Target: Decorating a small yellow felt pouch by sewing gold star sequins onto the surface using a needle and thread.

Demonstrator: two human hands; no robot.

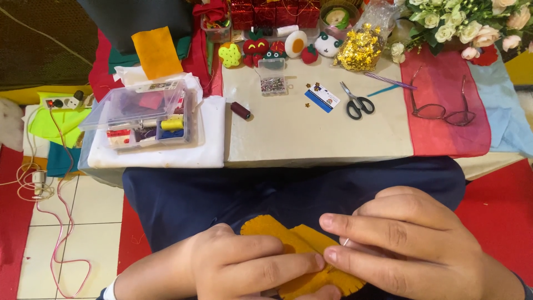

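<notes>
Over my lap, both hands pinch a mustard-yellow felt piece (288, 236) with scalloped edges. My left hand (239, 266) grips its lower left side between thumb and forefinger. My right hand (405, 244) lies on its right side with two fingers pressed flat on the felt; a thin pale needle tip shows by the right forefinger. The lower part of the felt is hidden under my fingers.
A low table (311, 139) stands ahead with black-handled scissors (356, 103), eyeglasses (441, 111) on red cloth, a dark thread spool (240, 110), a small pin box (272, 78), felt toys (256, 47), gold sequins (360, 50) and an open clear sewing box (144, 114). A power strip (64, 103) and cables lie on the floor at left.
</notes>
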